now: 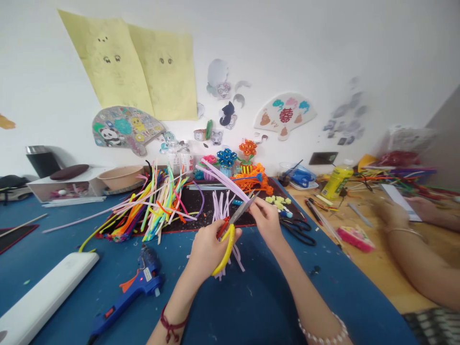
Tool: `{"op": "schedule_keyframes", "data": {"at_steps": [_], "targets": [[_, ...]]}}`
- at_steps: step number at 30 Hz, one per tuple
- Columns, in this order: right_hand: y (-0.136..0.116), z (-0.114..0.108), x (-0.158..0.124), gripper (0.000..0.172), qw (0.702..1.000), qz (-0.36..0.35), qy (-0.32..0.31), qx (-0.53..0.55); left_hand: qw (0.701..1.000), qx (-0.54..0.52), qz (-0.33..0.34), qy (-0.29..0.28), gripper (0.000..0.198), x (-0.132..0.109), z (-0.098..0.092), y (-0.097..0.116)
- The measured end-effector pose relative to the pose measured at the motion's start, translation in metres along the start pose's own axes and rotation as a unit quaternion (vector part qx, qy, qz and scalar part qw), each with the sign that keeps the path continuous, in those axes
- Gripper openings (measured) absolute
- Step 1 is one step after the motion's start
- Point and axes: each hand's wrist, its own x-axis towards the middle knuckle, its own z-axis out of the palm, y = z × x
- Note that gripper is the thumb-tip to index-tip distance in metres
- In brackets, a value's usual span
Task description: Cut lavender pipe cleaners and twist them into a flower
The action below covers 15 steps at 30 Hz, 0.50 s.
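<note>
My left hand is closed round the yellow-handled scissors, whose blades point up and to the right. Between the blades, or right against them, runs a bundle of lilac pipe cleaners; I cannot tell if the blades have cut in. The lower end of that bundle is pinched by my right hand, and the long ends stick out up and left. Below and behind the scissors lie cut lilac pipe cleaner pieces on the mat, partly hidden by my left hand.
A blue glue gun and a white lamp-like bar lie at left. Behind are piles of coloured pipe cleaners and small pipe-cleaner flowers. Black scissors rest at right, near a yellow bottle. A co-worker's arms hold a phone-like white object.
</note>
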Motion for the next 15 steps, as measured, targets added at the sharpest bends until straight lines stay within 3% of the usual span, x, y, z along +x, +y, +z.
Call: {"op": "schedule_keyframes", "data": {"at_steps": [15], "targets": [[-0.0064,-0.0036,0.0002,0.029,0.999,-0.024,0.001,-0.039,0.999,-0.005,0.035,-0.022,0.038,-0.0051,0.0094,0.0008]]}}
